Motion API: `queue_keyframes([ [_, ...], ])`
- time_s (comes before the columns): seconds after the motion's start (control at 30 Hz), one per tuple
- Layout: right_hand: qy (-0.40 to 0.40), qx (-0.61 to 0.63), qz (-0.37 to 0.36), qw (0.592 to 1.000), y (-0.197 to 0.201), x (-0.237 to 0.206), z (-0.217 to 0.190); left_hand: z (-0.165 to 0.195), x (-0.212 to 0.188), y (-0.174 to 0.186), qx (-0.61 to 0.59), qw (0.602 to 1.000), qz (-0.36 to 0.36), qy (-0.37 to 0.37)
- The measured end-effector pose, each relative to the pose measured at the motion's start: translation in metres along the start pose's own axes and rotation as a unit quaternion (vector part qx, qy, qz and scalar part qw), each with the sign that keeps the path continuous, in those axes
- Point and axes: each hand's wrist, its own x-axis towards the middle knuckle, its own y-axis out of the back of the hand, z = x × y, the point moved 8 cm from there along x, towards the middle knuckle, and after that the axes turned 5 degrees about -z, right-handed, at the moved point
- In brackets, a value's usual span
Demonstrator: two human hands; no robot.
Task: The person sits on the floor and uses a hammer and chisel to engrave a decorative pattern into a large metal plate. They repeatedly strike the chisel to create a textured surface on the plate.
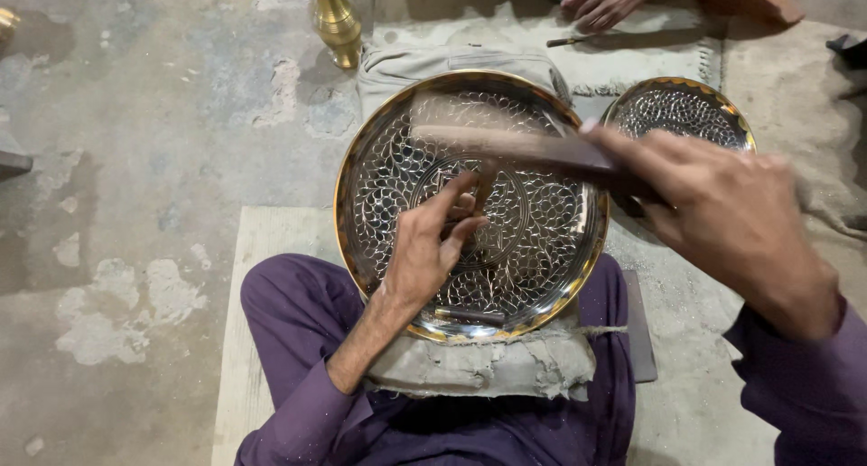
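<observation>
A large round engraved metal plate (542,240) with a brass rim rests tilted on a grey pad (479,368) across my lap. My left hand (424,249) is shut on a thin chisel (485,184), its tip set on the plate's centre pattern. My right hand (731,222) grips a dark wooden mallet-like stick (515,145), blurred, held above the plate and pointing left over the chisel.
A second, smaller engraved plate (679,112) lies at the right on a mat. A brass vase base (336,23) stands at the top. Another person's hand (607,1) rests on the ground at the top right, with a small tool (569,41) beside it. A rough concrete floor (153,159) spreads to the left.
</observation>
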Motion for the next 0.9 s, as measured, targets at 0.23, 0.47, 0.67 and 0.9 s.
queue_keyframes([
  [0.23,0.01,0.079,0.047,0.996,-0.018,-0.007,0.005,0.006,0.005,-0.003,0.005,0.999,-0.044,-0.031],
  [0.47,-0.035,0.221,0.143,0.964,-0.044,-0.038,0.019,0.025,0.016,0.0,-0.02,0.991,-0.132,-0.023],
  [0.67,-0.156,0.314,0.121,0.929,-0.097,-0.064,0.036,0.04,0.025,0.001,0.0,0.978,-0.199,-0.057],
  [0.9,-0.108,0.362,0.208,0.902,-0.136,-0.098,0.027,0.032,0.034,-0.021,0.105,0.948,-0.287,-0.089],
])
